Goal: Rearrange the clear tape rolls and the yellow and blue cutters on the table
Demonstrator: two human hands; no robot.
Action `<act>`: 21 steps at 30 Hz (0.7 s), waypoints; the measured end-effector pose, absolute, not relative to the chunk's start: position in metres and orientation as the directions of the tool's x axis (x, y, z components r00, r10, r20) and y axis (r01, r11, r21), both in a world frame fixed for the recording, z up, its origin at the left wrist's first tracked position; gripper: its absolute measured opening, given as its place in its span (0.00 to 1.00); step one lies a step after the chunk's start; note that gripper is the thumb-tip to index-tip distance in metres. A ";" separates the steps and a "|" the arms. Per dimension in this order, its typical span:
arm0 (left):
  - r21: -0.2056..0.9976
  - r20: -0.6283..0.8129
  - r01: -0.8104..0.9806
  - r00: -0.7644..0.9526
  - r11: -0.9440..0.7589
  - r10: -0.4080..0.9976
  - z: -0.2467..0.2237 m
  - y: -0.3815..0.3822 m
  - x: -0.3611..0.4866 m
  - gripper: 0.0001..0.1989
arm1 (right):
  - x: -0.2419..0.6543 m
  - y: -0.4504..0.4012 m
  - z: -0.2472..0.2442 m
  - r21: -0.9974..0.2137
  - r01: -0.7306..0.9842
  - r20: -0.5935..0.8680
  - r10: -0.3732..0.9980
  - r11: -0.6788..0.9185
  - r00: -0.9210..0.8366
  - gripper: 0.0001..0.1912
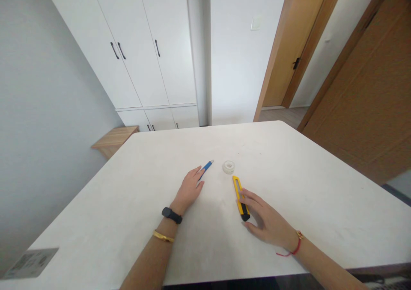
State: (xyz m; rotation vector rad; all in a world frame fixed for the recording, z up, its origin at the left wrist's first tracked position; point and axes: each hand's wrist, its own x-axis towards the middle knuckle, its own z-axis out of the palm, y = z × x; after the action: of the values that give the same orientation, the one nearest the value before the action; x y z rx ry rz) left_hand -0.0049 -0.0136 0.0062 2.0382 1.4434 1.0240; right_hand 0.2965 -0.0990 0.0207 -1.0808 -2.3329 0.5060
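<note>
Our white table (141, 196) fills the foreground, its near edge partly cut off; the print on the label (31, 263) at near left is illegible. Our left hand (190, 187), loosely open, covers the near end of the blue pen-like tool (207, 167); we cannot tell its grip. Right of that, the clear tape roll (228, 167) lies farther than the yellow cutter (239, 191), which our right hand (265, 217), half-open, touches, fingers hiding its middle.

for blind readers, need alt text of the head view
The left hand touches a pen-like blue tool and the right hand a yellow utility knife on a white table; a clear tape roll lies beyond the knife.
</note>
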 end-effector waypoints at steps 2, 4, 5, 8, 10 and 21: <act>0.581 0.250 0.752 0.199 -0.311 0.948 0.012 -0.012 0.006 0.23 | 0.297 -0.099 0.020 -0.521 0.588 0.311 0.779 0.619 -0.545 0.29; 0.503 0.193 0.840 0.123 -0.205 0.974 0.020 -0.008 0.017 0.22 | 0.297 -0.098 0.019 -0.516 0.589 0.319 0.778 0.622 -0.542 0.28; 0.490 0.174 0.857 0.088 -0.163 0.981 0.024 -0.005 0.022 0.21 | 0.297 -0.098 0.019 -0.514 0.589 0.324 0.777 0.624 -0.540 0.28; 0.506 0.150 0.857 0.026 -0.100 0.988 0.034 -0.001 0.033 0.20 | 0.297 -0.098 0.020 -0.514 0.575 0.353 0.768 0.636 -0.534 0.27; 0.526 0.153 0.846 0.009 -0.090 0.988 0.037 -0.006 0.037 0.21 | 0.298 -0.098 0.020 -0.518 0.567 0.374 0.766 0.641 -0.523 0.26; 0.832 -0.070 0.547 -0.052 0.087 0.996 0.028 -0.100 0.101 0.17 | 0.299 -0.097 0.010 -0.470 0.626 0.316 0.780 0.623 -0.539 0.28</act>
State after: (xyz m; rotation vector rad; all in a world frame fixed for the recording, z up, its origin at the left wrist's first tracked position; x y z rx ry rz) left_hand 0.1008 -0.1001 0.0283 1.5392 1.6849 0.8354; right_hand 0.2995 -0.0966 0.0103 -1.1052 -2.3471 0.4126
